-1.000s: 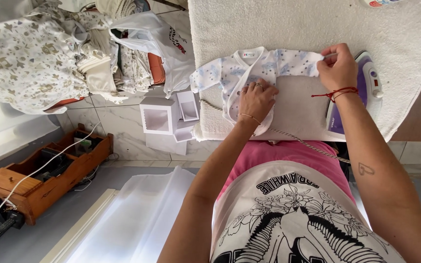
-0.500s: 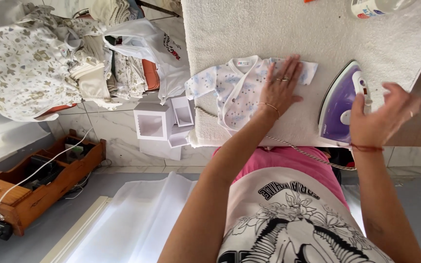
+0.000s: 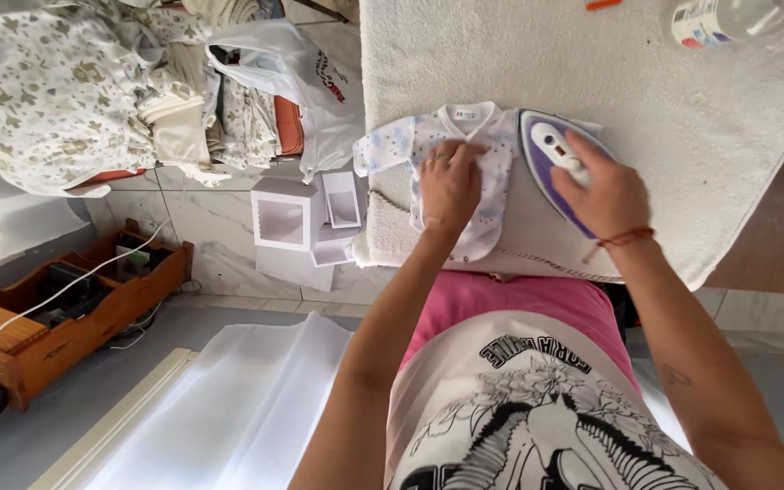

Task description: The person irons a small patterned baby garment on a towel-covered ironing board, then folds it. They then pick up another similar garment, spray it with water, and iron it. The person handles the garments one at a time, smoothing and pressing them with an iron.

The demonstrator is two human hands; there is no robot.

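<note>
A small white baby garment [image 3: 478, 145] with pale blue print lies spread on a white towel [image 3: 573, 73] covering the table. My left hand [image 3: 451, 186] presses flat on the middle of the garment, fingers together. My right hand [image 3: 605, 186] grips the handle of a purple and white iron [image 3: 546, 150], which rests on the garment's right side. A red cord circles my right wrist.
A clear plastic bottle [image 3: 737, 20] lies at the towel's far edge. Left of the table sit a heap of printed clothes [image 3: 56, 91], a white plastic bag [image 3: 292, 63], small white boxes [image 3: 288, 222] and a wooden drawer unit [image 3: 74, 308] on the floor.
My right hand has taken hold of the iron and moved it left onto the garment. My left hand has shifted left across the garment.
</note>
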